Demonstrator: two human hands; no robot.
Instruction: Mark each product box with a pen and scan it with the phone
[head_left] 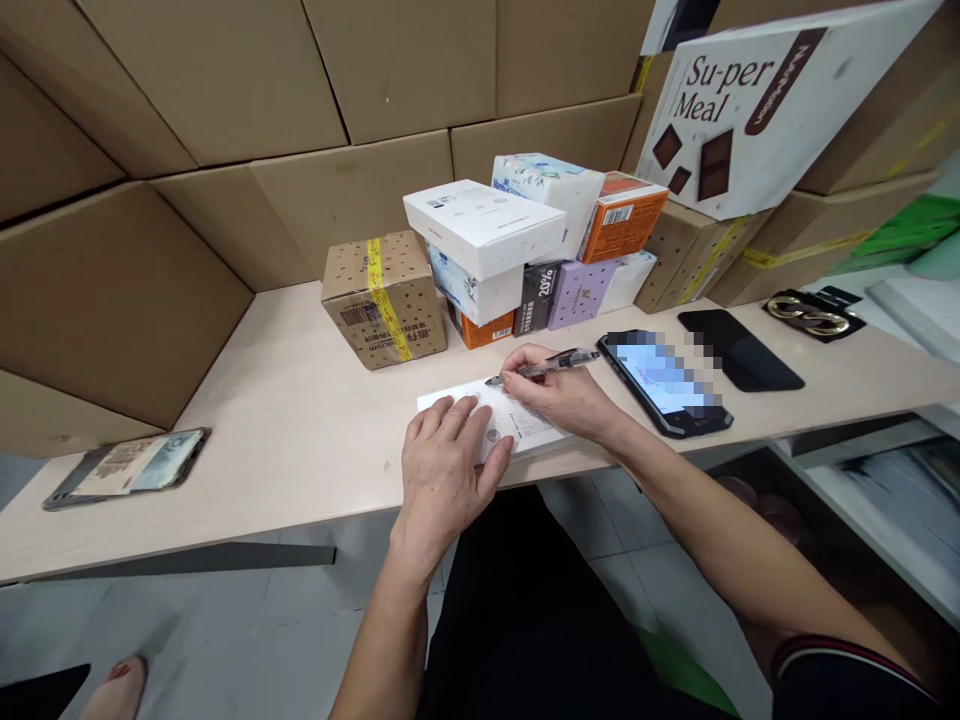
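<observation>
The back of the pale table (300, 390) is walled in by large cardboard cartons (397, 70), and near its front edge a flat white box (534, 424) is laid between the hands. The box is pressed down by the left hand (448, 462), whose fingers are extended and slightly parted, with nothing grasped. By the right hand (562, 398), closed in a writing grip, a pen (564, 361) is held slantwise above the box's far side (whether the tip is touching cannot be told). The box can be judged light and fairly stiff, its smooth card easily slid or dented, so it would best be steadied with a flat palm and lifted by opposite edges. The pen, slim, rigid and probably a little slippery, is best gripped low on the barrel, close to the tip.
</observation>
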